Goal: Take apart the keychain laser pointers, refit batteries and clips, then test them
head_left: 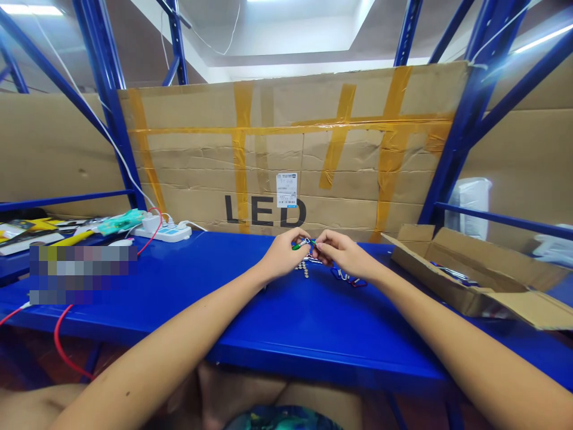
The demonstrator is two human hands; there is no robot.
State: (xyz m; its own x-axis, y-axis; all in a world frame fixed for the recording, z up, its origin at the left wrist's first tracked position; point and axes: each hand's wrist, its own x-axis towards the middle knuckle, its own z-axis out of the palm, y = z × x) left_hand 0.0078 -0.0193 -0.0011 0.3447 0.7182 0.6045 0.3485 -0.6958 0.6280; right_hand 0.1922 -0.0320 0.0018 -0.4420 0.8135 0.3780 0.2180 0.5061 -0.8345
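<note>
My left hand (283, 254) and my right hand (341, 251) meet above the blue shelf (250, 310), fingers pinched. Together they hold a small green and silver keychain piece (302, 243) between their fingertips. Below the hands a cluster of small silver metal parts (303, 268) lies on the shelf. Just right of it, under my right wrist, lie small red and blue clips (348, 278). What exactly the green piece is stays too small to tell.
An open cardboard box (474, 275) sits at the right. A taped cardboard sheet marked LED (290, 149) stands behind the shelf. A white power strip (162, 232) with a red cable (62, 334) and a teal tool (120, 222) lie at the left. Blue rack posts (107, 89) flank the sheet.
</note>
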